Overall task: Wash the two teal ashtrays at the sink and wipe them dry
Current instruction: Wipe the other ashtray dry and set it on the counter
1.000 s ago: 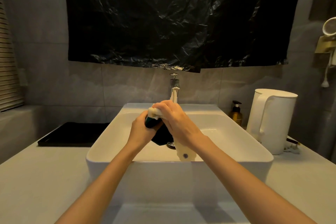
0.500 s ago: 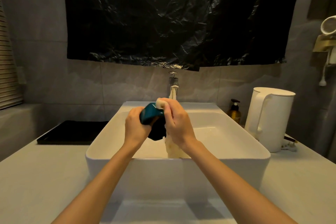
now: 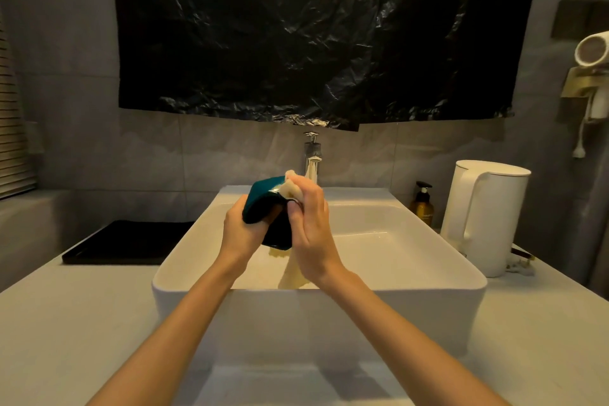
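Step in hand, by my read: wiping one glossy dark-teal ceramic ashtray (image 3: 263, 204) with a pale yellow cloth (image 3: 291, 189). No water shows at the chrome faucet (image 3: 311, 155), so it looks like drying, though a wet scrub can't be ruled out.

Ashtray is off any surface, held tilted on edge above the white rectangular sink basin (image 3: 329, 293), over its middle toward the back edge and just in front of the faucet. Left hand (image 3: 244, 234) grips it from below and the left, fingers curled round the lower rim. Right hand (image 3: 309, 227) is on the ashtray's right side, fingers curled and pinching a wad of cloth against the top rim; the cloth's loose tail hangs below the palm into the basin.

Next move probably calls for turning the ashtray in the left hand so the cloth reaches the unwiped faces – firm hold needed, since glazed ware over a hard basin would slip easily if wet. Then a dry spot to set it down. The second ashtray is not in view, so I can't tell whether it's done.

Also on the grey counter (image 3: 66, 323): flat black tray (image 3: 128, 242) beside the basin's left edge; white electric kettle (image 3: 484, 214) and amber pump bottle (image 3: 421, 208) near the back right corner.
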`<control>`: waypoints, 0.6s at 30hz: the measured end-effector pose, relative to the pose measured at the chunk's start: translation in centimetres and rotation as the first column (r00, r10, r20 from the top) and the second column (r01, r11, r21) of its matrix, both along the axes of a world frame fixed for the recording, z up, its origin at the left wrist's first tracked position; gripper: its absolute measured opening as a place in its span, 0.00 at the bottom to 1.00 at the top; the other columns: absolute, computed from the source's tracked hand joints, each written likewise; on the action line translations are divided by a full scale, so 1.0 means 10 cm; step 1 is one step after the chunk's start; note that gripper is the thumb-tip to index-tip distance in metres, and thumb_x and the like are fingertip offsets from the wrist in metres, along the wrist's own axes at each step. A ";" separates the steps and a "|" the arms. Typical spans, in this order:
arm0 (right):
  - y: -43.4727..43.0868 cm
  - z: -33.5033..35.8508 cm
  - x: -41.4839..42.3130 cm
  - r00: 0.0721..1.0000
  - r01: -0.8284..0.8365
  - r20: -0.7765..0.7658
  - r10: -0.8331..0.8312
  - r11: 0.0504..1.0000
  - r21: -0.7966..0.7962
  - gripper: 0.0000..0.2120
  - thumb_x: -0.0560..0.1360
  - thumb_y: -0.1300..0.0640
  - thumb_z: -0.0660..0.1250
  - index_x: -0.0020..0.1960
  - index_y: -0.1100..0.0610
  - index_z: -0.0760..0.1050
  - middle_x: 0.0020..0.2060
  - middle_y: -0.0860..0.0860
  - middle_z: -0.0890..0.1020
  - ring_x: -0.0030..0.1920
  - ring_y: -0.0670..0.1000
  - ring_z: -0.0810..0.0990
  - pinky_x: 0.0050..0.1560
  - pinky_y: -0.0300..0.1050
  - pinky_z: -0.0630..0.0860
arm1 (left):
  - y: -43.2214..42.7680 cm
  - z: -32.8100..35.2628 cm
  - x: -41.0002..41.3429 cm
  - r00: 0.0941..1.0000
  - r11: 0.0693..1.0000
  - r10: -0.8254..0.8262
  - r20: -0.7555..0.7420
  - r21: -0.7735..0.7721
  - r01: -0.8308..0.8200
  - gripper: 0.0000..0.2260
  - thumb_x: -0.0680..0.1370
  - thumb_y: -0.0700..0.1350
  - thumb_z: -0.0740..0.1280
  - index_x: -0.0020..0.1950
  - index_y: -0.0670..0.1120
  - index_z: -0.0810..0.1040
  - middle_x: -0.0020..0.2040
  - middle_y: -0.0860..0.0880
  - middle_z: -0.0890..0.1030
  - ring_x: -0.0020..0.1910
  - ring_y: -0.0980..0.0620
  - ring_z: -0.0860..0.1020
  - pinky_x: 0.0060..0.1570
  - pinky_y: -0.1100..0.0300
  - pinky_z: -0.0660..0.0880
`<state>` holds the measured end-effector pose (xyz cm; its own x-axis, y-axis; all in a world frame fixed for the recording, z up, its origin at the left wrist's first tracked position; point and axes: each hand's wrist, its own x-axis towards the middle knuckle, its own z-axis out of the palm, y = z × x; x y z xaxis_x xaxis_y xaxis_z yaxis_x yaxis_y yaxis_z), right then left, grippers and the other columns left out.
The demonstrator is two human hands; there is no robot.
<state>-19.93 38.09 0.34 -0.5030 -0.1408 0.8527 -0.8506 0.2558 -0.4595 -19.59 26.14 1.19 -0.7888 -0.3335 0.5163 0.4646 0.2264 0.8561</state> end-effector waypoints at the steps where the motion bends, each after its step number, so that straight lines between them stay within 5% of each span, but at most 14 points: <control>1: 0.01 0.03 0.00 0.997 0.029 -0.068 -0.026 0.998 0.048 0.16 0.82 0.53 0.52 0.69 0.52 0.65 0.66 0.47 0.69 0.63 0.48 0.68 0.65 0.42 0.65 | 0.01 0.01 0.02 0.999 0.999 -0.033 0.007 0.021 0.033 0.09 0.75 0.42 0.70 0.54 0.48 0.77 0.45 0.50 0.81 0.46 0.53 0.80 0.40 0.65 0.74; 4: 0.08 0.17 -0.08 0.984 0.047 -0.178 -0.024 0.990 0.129 0.17 0.82 0.49 0.54 0.66 0.55 0.68 0.63 0.50 0.73 0.61 0.49 0.71 0.61 0.42 0.70 | 0.04 0.05 0.06 0.990 0.989 -0.142 0.024 0.032 0.141 0.06 0.75 0.43 0.70 0.50 0.51 0.77 0.45 0.49 0.82 0.46 0.51 0.81 0.43 0.60 0.77; 8: 0.12 0.16 -0.07 0.998 -0.002 -0.055 0.001 1.000 -0.018 0.22 0.78 0.42 0.60 0.66 0.54 0.68 0.58 0.49 0.75 0.54 0.43 0.76 0.52 0.35 0.75 | 0.04 0.07 0.06 0.970 0.962 -0.235 0.067 0.162 0.222 0.07 0.75 0.41 0.69 0.52 0.51 0.77 0.49 0.46 0.82 0.50 0.47 0.80 0.50 0.52 0.79; 12: 0.04 0.03 -0.04 0.990 -0.126 0.051 0.129 0.991 -0.053 0.25 0.78 0.50 0.64 0.70 0.51 0.57 0.61 0.53 0.72 0.58 0.48 0.76 0.54 0.43 0.79 | 0.00 0.09 0.05 0.929 0.874 -0.357 0.101 0.388 0.294 0.12 0.77 0.40 0.66 0.61 0.46 0.74 0.54 0.43 0.80 0.54 0.45 0.79 0.48 0.52 0.79; 18: -0.06 0.14 -0.09 0.989 0.021 0.149 0.016 0.970 -0.242 0.19 0.75 0.58 0.57 0.65 0.48 0.61 0.57 0.53 0.74 0.55 0.48 0.75 0.56 0.44 0.77 | 0.04 0.08 0.04 0.895 0.875 -0.426 0.131 0.311 0.371 0.13 0.75 0.45 0.69 0.59 0.51 0.75 0.56 0.46 0.80 0.59 0.46 0.78 0.57 0.48 0.76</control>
